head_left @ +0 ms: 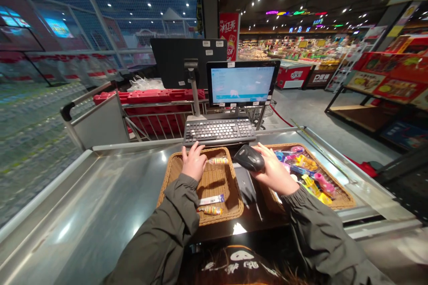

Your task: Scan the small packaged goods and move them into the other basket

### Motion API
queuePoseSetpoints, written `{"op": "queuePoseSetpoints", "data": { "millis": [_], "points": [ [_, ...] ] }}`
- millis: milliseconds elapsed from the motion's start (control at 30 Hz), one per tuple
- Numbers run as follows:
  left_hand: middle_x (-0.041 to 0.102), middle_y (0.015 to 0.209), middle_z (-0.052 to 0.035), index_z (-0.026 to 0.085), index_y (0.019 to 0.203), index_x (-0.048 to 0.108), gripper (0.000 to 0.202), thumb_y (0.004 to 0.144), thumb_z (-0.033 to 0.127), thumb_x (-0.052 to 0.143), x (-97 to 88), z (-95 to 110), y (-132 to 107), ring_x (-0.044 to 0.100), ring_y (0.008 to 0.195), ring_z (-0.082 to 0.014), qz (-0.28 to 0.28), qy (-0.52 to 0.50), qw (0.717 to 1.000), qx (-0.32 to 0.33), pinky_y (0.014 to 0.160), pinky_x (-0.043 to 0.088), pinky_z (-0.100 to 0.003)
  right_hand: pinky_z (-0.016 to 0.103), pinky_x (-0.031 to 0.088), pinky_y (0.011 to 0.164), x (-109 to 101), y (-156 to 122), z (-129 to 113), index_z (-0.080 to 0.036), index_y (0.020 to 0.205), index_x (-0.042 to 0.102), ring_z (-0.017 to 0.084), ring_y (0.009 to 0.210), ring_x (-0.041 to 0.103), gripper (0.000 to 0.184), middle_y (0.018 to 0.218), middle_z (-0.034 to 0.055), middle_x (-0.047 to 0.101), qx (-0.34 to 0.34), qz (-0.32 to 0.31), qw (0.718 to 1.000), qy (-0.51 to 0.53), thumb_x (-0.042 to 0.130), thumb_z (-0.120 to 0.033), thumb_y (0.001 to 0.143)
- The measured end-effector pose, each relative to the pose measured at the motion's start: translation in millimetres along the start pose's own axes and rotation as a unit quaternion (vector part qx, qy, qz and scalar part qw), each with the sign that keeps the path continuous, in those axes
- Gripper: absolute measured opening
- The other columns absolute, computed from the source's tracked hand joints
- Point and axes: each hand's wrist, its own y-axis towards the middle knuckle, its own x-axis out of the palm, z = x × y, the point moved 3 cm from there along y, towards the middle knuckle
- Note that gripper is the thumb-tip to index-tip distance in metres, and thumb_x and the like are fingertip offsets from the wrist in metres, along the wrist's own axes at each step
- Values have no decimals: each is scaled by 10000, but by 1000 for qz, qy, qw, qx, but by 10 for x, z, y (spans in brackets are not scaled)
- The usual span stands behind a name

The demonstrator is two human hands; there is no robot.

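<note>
My left hand (193,161) is closed on one end of a small wrapped candy stick (218,160), held over the far end of the left wicker basket (172,174). My right hand (273,170) grips a black barcode scanner (249,158), its head pointing left toward the candy. Two more wrapped sticks (210,204) lie at the near end of the left basket. The right wicker basket (344,196) holds several colourful wrapped sweets (306,170). Both baskets sit on a steel checkout counter (100,205).
Beyond the baskets stand a grey keyboard (219,130) and a lit till screen (241,83) on a pole. A trolley with red crates (150,96) is behind the counter. Shop shelves (384,80) line the right side.
</note>
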Motion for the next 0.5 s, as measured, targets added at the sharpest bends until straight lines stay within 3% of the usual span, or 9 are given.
{"op": "queuePoseSetpoints", "data": {
  "millis": [233,333,400,500],
  "points": [
    [580,1347,-63,215,776,718,194,838,132,554,638,-225,-186,291,1430,-310,-213,1,977,-11,1154,90,-672,610,297,1118,204,199,16,-205,1190,619,376,1388,368,440,1330,116,577,17,7,1000,19,623,-266,754],
    [598,1309,-64,210,882,716,126,846,170,603,946,-320,-297,397,1360,-313,-267,-2,964,-20,1127,234,-650,609,308,1117,316,243,31,-199,1206,609,376,1377,385,465,1327,122,580,29,12,999,23,635,-272,747],
    [592,1275,-88,191,1093,652,214,903,272,596,1107,-358,-372,540,1202,-266,-290,-5,957,-25,1020,442,-540,612,306,1120,383,250,39,-201,1216,601,372,1376,389,478,1324,119,584,36,15,999,24,639,-272,745],
    [585,1238,-99,169,1233,555,351,937,357,563,1248,-376,-456,610,1039,-209,-316,-20,948,-23,874,542,-420,631,314,1107,454,225,51,-212,1228,589,373,1380,384,480,1329,116,583,45,19,998,26,635,-280,755]
  ]
}}
